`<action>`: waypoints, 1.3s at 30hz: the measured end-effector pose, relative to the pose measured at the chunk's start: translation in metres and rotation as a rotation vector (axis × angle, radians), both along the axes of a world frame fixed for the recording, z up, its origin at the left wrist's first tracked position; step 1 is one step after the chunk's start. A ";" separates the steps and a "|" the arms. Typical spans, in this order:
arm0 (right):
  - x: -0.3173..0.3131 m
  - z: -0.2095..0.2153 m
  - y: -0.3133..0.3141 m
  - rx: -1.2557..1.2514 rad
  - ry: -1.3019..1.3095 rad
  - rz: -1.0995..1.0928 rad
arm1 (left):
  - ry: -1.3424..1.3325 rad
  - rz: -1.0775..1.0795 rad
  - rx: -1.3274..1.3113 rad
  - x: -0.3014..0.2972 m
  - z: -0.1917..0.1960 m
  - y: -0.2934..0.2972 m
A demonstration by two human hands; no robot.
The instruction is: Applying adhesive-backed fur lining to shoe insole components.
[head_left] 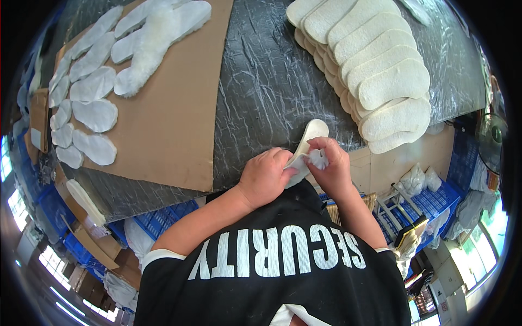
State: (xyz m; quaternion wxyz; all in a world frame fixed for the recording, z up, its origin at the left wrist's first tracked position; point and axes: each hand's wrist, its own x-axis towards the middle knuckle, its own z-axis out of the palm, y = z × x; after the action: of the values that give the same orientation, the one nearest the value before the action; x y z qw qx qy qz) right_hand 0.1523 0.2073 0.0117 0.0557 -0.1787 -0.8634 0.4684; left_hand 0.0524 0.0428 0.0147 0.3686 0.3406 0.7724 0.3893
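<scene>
A cream insole lies slanted at the table's near edge, its rounded end pointing away from me. My left hand is closed on the insole's near part, thumb over the top. A thin white fluffy lining bunches up at the insole's right side. My right hand pinches this lining between thumb and fingers. Between the hands, a white sheet-like part covers the insole's near end; its lower edge is hidden against my shirt.
On the right of the dark plastic-covered table lies a fanned stack of cream insoles. Several white fleece insoles rest on a brown cardboard sheet at left. Below the table are blue crates and a metal stepladder.
</scene>
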 end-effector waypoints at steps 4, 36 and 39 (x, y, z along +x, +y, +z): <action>0.002 -0.003 0.000 -0.047 -0.011 -0.014 | -0.009 0.014 0.017 0.000 0.001 0.001; 0.003 -0.010 0.010 -0.004 0.160 -0.061 | 0.131 -0.108 -0.058 -0.004 -0.007 0.009; 0.004 -0.012 0.008 -0.032 0.154 -0.090 | 0.137 -0.130 -0.040 -0.004 -0.007 0.008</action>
State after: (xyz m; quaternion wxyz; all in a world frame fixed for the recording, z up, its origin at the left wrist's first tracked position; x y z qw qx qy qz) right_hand 0.1560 0.2157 -0.0002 0.1398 -0.1816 -0.8402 0.4915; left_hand 0.0488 0.0512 0.0079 0.3462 0.4085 0.7796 0.3247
